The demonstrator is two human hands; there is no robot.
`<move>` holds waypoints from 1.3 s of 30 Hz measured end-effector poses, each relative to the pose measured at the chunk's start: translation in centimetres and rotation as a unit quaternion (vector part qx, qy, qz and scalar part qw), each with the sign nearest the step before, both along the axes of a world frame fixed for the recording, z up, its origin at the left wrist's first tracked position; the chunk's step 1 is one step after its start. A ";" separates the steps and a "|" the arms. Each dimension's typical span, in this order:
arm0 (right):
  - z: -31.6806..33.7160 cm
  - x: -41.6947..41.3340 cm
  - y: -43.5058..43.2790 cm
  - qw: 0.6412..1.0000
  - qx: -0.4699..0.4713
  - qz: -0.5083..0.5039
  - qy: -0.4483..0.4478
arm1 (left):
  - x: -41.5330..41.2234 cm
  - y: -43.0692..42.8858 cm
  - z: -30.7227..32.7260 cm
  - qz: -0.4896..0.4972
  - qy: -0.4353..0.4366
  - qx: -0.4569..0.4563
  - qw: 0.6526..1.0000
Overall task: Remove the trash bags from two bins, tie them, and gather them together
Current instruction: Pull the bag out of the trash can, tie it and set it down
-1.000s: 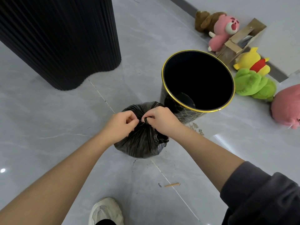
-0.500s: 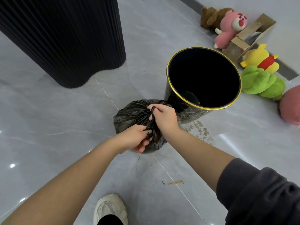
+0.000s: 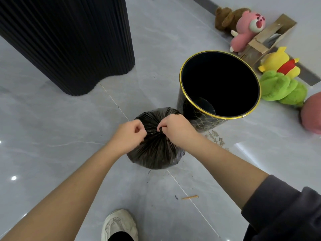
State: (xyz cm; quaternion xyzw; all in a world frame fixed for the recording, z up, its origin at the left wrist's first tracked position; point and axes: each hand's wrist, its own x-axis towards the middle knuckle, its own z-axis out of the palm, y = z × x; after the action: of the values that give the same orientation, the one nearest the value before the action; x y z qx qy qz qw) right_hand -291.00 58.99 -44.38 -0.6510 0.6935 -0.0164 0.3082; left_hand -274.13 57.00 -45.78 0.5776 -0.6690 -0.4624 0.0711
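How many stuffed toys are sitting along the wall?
5 visible: brown toy, pink toy, yellow toy, green toy, and a pink one cut off at the right edge.

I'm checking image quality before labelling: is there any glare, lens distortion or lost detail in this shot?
Head view: sharp overall; small specular spots on the glossy floor; wide-angle bending stretches the forearms at the edges; the inside of the bin is crushed to black, though folds on the trash bag under the left hand and right hand stay readable.
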 end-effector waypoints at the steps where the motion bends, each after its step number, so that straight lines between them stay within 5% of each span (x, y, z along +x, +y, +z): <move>1: -0.4 0.2 0.0 0.999 -0.022 0.028 0.035 | 0.0 -0.2 -0.3 0.012 0.008 -0.016 1.000; 13: -3.0 -1.8 0.8 0.930 -0.274 0.244 0.034 | -1.2 -2.1 -1.5 0.031 0.089 0.078 0.993; 20: -2.6 -2.3 1.0 0.913 -0.284 0.292 0.022 | -2.4 -4.1 -0.4 0.081 0.240 0.212 0.944; 28: -2.2 -2.2 0.8 0.897 -0.286 0.336 0.028 | -3.4 -4.8 -0.8 -0.044 0.169 0.233 0.957; 33: -2.6 -2.5 1.0 0.889 -0.309 0.337 0.011 | -4.3 -4.4 -1.9 -0.010 0.186 0.248 0.951; 39: -3.3 -2.6 1.1 0.907 -0.320 0.276 0.011 | -4.6 -3.9 -3.1 0.036 0.194 0.153 0.968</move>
State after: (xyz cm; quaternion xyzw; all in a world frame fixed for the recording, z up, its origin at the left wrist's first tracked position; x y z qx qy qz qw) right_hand -293.56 60.13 -47.67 -0.8799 0.4476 -0.1441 0.0680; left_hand -278.73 53.13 -48.92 0.5041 -0.5425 -0.6599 0.1270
